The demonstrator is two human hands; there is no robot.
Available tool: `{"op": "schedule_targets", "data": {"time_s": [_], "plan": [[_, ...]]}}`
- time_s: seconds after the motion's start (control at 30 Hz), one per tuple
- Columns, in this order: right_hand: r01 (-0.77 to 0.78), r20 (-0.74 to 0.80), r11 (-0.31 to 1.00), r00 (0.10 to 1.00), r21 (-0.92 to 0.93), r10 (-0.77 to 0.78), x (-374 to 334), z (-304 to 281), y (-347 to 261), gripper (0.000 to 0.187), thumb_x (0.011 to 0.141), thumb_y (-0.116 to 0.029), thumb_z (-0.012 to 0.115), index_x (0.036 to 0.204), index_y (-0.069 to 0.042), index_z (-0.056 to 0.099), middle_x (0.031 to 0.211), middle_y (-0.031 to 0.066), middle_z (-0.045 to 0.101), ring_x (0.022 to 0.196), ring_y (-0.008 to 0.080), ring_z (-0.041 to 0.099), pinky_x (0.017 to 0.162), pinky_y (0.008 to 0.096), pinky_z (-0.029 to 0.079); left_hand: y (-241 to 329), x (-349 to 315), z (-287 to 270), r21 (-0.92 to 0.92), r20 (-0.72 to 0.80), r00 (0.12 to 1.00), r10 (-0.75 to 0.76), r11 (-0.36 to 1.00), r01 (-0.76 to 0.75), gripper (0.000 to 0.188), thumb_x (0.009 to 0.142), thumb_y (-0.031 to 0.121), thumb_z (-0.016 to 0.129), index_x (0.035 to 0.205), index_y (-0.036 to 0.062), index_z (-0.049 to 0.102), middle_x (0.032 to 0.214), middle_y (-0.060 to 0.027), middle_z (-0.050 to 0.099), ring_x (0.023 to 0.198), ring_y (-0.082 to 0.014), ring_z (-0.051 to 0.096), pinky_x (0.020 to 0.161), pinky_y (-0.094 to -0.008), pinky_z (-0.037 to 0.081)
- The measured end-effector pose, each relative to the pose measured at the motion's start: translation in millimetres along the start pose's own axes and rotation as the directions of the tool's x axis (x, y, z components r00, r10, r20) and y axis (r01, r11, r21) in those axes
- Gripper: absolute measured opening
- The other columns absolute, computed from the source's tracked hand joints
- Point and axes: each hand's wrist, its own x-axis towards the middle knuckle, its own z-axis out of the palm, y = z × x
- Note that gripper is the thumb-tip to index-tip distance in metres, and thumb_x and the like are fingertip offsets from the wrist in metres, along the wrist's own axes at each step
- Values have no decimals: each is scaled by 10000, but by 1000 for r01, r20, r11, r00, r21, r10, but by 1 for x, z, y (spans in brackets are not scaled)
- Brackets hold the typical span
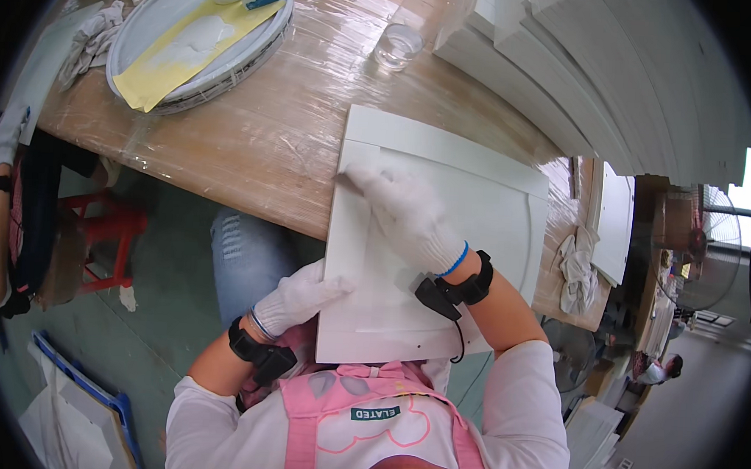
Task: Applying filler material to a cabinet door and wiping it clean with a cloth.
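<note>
Our framed white door panel overhangs the table toward six o'clock; it could tip if our left hand, clamped on its eight-o'clock edge, slackens; our right hand's grip we cannot tell.

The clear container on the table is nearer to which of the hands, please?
Right: the right hand is below the clear container in view; the left hand, farther down-left.

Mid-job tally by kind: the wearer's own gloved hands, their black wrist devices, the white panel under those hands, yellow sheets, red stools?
Gloved hands: 2
Black wrist devices: 2
White panel: 1
Yellow sheet: 1
Red stool: 1
Total: 7
</note>
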Motion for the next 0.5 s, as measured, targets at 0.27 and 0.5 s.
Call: {"op": "schedule_targets", "data": {"time_s": [0.27, 0.5], "plan": [[-366, -301, 930, 883, 34, 359, -6, -24, 27, 361, 1000, -209, 575, 1316, -37, 613, 1203, 210, 670, 1078, 366, 650, 897, 414, 510, 11, -1, 4, -1, -35, 998, -61, 998, 61, 461, 998, 250, 596, 1363, -26, 538, 1239, -53, 627, 1084, -119, 580, 952, -278, 475], [-402, -221, 915, 897, -42, 384, 2, -14, 27, 360, 995, -262, 585, 1303, -82, 634, 1081, 205, 688, 973, 381, 658, 849, 435, 518, 5, -5, 2, -82, -63, 996, -64, 995, 58, 497, 992, 249, 613, 1388, -33, 507, 1256, -67, 621, 1101, -132, 587, 961, -289, 477]]}}
